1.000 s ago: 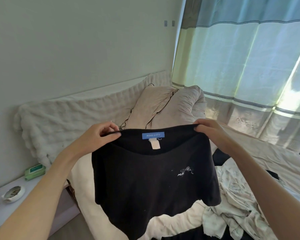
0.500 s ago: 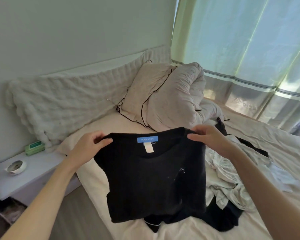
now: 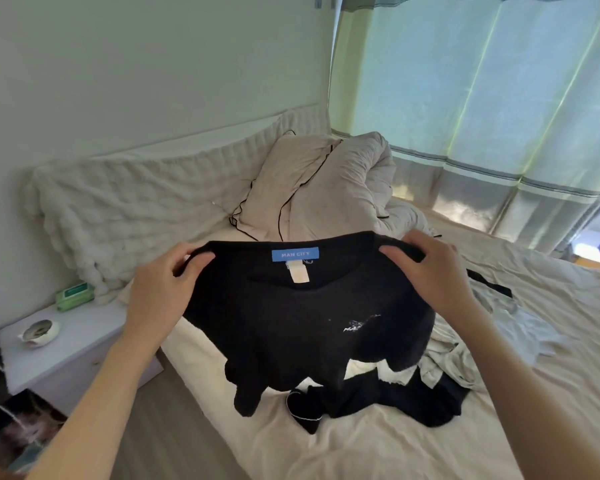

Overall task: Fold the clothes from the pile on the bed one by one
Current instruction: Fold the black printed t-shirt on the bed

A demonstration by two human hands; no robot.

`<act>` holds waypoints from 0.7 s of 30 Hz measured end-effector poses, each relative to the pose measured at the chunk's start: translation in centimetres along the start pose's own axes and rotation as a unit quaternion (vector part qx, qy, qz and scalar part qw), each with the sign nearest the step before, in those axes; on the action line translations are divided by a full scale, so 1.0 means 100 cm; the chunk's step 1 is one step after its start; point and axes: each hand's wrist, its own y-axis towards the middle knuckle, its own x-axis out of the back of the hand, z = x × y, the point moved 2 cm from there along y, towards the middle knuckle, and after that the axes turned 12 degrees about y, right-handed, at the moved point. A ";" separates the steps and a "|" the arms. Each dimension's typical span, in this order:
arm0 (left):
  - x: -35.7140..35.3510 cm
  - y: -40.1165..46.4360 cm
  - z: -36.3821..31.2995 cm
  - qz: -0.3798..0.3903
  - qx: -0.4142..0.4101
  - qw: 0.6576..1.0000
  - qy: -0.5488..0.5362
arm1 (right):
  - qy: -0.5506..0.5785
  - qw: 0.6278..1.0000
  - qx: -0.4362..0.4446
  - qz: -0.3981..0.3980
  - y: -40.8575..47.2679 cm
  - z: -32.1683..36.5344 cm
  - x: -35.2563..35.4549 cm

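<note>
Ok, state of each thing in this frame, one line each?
Black top: held up by its shoulders, hem hanging above the bed.
Left hand: grips the top's shoulder.
Right hand: grips the other shoulder.
Clothes pile: crumpled, unfolded.
Curtain: drawn.

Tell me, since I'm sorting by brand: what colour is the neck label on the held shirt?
Blue with pale lettering, on the black shirt; the label shows clearly in the head view.

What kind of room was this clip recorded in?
Most likely a home bedroom. A bed with rumpled cream sheets fills the view, pillows are stacked at its head, a small bedside table stands next to it, and a curtain covers the window.
</note>
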 end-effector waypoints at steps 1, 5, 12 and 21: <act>0.007 -0.010 0.000 -0.001 -0.010 1.000 0.009 | -0.009 1.000 -0.001 -0.007 -0.014 0.005 0.005; 0.037 -0.040 -0.006 -0.001 -0.039 0.999 0.031 | -0.044 0.999 -0.001 -0.022 -0.056 0.029 0.024; 0.075 -0.036 -0.035 -0.045 -0.050 0.997 0.046 | -0.116 0.988 0.022 -0.099 -0.054 0.074 0.060; 0.012 0.004 0.003 0.090 -0.039 0.992 0.083 | -0.179 0.982 -0.008 -0.060 0.001 0.018 0.013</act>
